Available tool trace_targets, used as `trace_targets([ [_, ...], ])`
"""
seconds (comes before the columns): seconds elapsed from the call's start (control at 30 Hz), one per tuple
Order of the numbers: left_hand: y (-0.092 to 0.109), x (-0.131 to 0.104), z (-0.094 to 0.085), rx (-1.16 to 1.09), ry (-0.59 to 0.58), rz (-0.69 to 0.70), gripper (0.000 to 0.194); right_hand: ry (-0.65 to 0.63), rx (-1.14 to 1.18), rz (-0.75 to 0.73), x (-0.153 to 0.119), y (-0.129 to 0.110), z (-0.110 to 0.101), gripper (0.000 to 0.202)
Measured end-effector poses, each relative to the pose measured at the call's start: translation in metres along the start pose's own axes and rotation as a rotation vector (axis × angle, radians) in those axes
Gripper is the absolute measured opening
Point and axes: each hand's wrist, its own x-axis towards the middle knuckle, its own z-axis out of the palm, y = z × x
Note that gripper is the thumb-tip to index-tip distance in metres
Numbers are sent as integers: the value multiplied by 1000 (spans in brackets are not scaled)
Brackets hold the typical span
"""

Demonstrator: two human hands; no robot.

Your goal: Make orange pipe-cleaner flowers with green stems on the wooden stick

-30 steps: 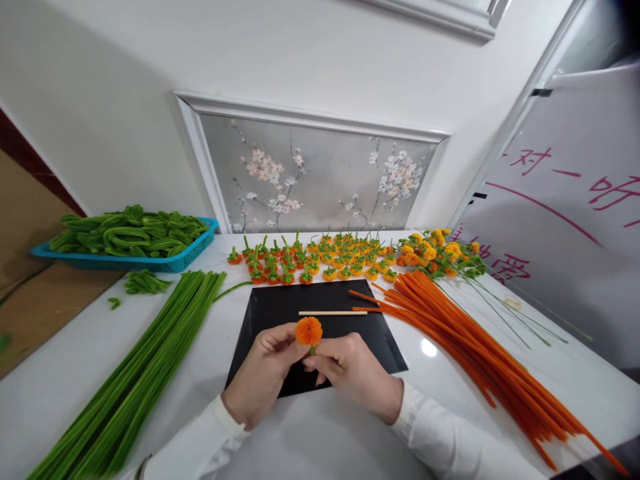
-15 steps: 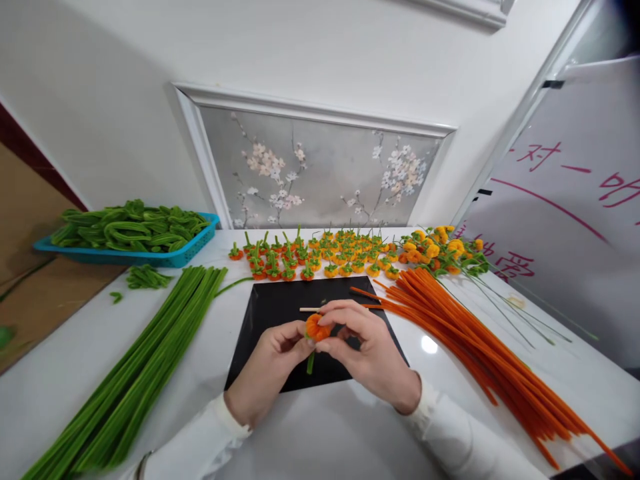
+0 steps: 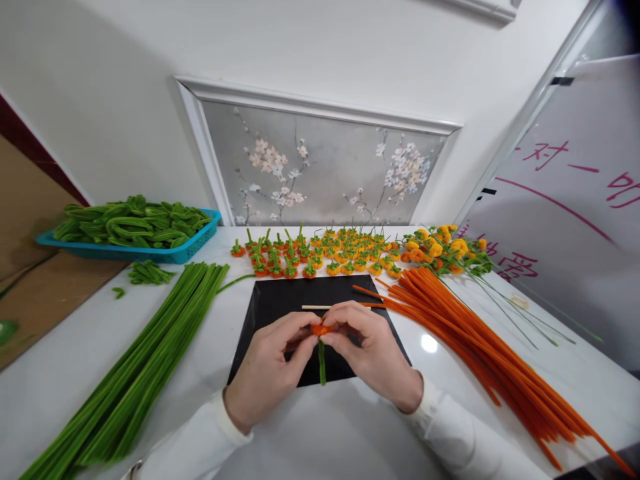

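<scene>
- Head view: your left hand (image 3: 273, 363) and right hand (image 3: 373, 347) meet over the near half of the black mat (image 3: 280, 307), fingertips pinched together from both sides on a small orange pipe-cleaner flower (image 3: 321, 329).
- Change: a second ago the flower faced you as a full, round disc held above the fingers; it now lies turned edge-on and mostly covered, so that only a thin orange sliver shows between the fingertips.
- Stem: its green stem (image 3: 321, 361) now hangs straight down below the hands, over the mat, where earlier almost none of it showed.
- Grip: both hands are closed on the flower, left from the left side, right from the right; the right hand has come up over the top of it.
- Reading: the turn suggests that you are working the head of the flower, pressing or shaping it.
- Surroundings, unmoved: the wooden stick (image 3: 316, 307) on the mat just beyond your fingers; the orange pipe cleaners (image 3: 475, 347) to the right; the green pipe cleaners (image 3: 150, 360) to the left; rows of finished flowers (image 3: 320, 257) at the back of the counter (image 3: 65, 373); the blue basket (image 3: 195, 245) of green pieces at far left.
</scene>
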Motion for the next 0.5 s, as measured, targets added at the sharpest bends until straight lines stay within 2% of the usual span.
trace_targets([
  [0.13, 3, -1, 1, 58, 27, 28, 19, -12, -6, 15, 0, -1, 0, 13],
  [0.5, 11, 2, -2, 111, -14, 178, 25, -54, -93, 44, 1, -7, -6, 14],
])
